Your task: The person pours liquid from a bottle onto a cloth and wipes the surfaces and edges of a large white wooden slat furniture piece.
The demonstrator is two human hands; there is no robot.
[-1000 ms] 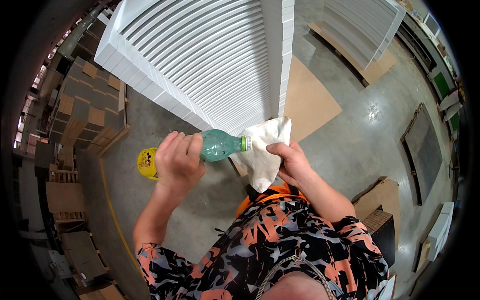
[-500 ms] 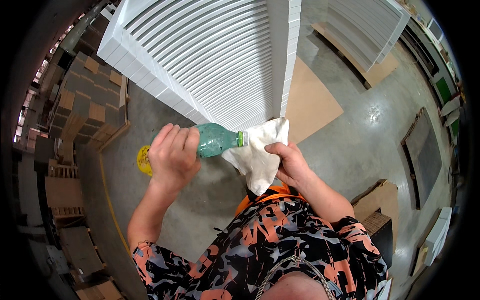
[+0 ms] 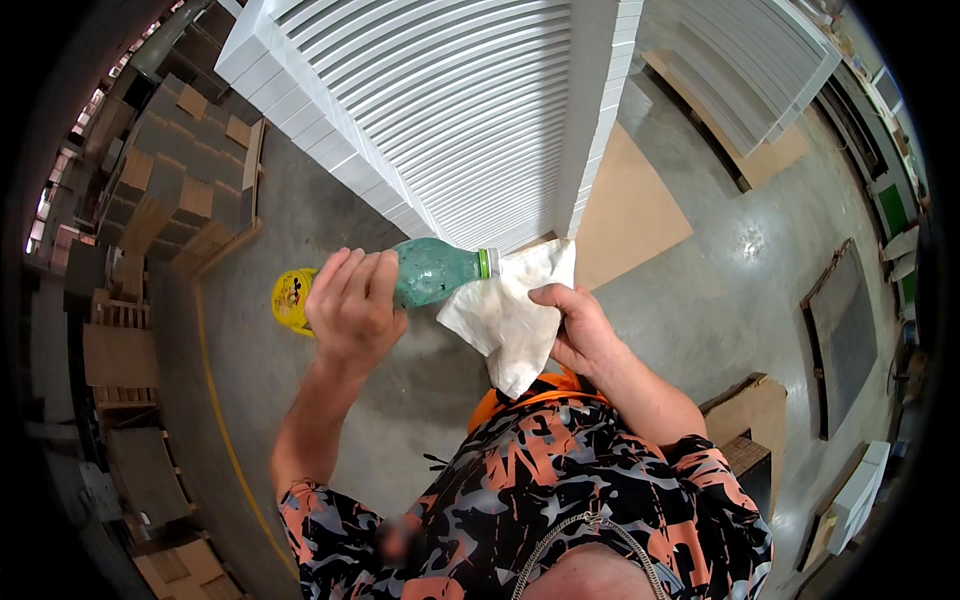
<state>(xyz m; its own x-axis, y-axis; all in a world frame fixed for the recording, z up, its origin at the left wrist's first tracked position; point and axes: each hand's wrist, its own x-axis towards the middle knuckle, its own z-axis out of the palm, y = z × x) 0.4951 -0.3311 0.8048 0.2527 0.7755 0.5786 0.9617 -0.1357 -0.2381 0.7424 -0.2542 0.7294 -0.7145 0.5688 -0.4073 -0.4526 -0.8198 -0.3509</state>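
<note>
While the left hand (image 3: 352, 305) grips a green bottle (image 3: 432, 272) by its body, fingers wrapped around it, bottle lies tipped sideways with mouth pointing to 3 o'clock, touching a white cloth (image 3: 510, 315). Right hand (image 3: 578, 328) is closed on that cloth, pinching it bunched, loose end hanging toward 6 o'clock. Bottle sits near frame centre, cloth just at its 3 o'clock. Yellow round thing (image 3: 290, 298) peeks out at 9 o'clock of left hand, on the grey floor (image 3: 700, 300). Stack of white slatted panels (image 3: 450, 110) at 12 o'clock. Cardboard sheet (image 3: 625, 205) lies at 2 o'clock.
</note>
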